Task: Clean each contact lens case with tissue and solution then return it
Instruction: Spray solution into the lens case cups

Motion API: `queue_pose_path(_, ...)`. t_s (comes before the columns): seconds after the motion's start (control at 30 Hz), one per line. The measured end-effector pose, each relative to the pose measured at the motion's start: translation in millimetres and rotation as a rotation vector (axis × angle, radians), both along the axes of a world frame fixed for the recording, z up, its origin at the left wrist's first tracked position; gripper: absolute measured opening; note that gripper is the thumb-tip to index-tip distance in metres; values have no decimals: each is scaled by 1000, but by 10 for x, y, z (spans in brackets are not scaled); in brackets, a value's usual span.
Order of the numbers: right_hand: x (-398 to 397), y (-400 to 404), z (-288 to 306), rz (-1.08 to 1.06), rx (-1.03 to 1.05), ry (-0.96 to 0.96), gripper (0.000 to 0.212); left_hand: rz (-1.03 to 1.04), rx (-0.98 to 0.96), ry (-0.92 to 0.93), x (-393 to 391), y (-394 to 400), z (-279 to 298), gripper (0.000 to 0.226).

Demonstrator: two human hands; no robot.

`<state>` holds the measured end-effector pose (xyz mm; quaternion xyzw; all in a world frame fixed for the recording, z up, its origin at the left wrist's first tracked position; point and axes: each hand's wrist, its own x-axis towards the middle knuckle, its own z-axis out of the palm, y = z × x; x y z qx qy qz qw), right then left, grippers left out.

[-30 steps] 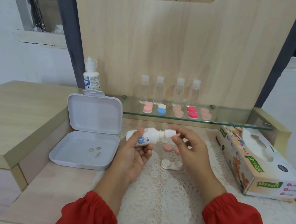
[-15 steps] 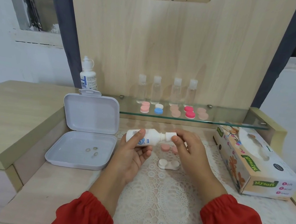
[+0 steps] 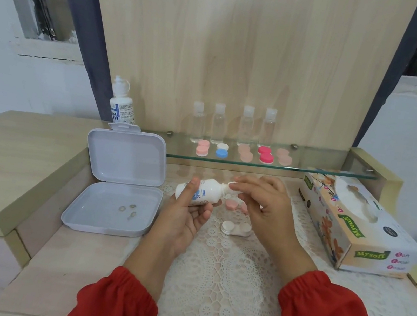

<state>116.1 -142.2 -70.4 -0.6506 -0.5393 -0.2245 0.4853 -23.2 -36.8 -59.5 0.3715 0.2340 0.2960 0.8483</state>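
The work surface is a pale wooden desk (image 3: 30,260) covered at its centre by a white lace mat (image 3: 224,277). A light wood panel (image 3: 231,60) rises behind it, with dark curtains and white walls to either side. A glass shelf (image 3: 337,164) runs across the panel base above the desk.

On the shelf stand four clear bottles (image 3: 231,126) with white caps, upright in a row. In front of them lie five closed lens cases (image 3: 246,153): three pale pink, one white and blue, one deep pink.

A white hinged box (image 3: 112,208) lies open at the left of the mat; its tray holds three small round objects (image 3: 128,210), too small to identify. Behind it stands a white bottle (image 3: 122,106) whose label partly reads "EYE".

At the right lies a tissue box (image 3: 354,230) marked "Mysoft", a tissue showing in its slot.

The left hand (image 3: 184,217) grips a small solution bottle (image 3: 202,192), held on its side above the mat. The right hand (image 3: 267,208) pinches the bottle's tip with curled fingers. The open white case (image 3: 235,229) lies on the mat below the hands; pink caps (image 3: 231,204) lie just behind it
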Motion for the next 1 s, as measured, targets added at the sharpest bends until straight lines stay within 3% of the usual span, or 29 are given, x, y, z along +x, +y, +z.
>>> queue_pose_path(0.1, -41, -15, 9, -29, -80, 58, 28, 30, 14, 2, 0, 13, -4, 61)
queue_pose_path(0.3, -106, -65, 65, -138, -167, 238, 70, 28, 24, -3, -2, -37, 7, 56)
queue_pose_path(0.47, -145, -66, 57, -79, -136, 248, 33, 66, 10, -25, -2, -22, 22, 56)
queue_pose_path(0.6, -149, -64, 64, -222, -116, 215, 51, 74, -1, -32, 1, -32, 28, 54)
queue_pose_path(0.8, -144, -43, 57, -156, -145, 178, 33, 34, 13, -75, -20, -54, 46, 54)
queue_pose_path(0.9, -116, -50, 63, -175, -88, 290, 40, -71, 132, -102, -57, -98, 70, 40)
queue_pose_path(1.0, -37, -69, 48, -141, -12, 487, 43, -67, 399, -32, -63, -144, 62, 36)
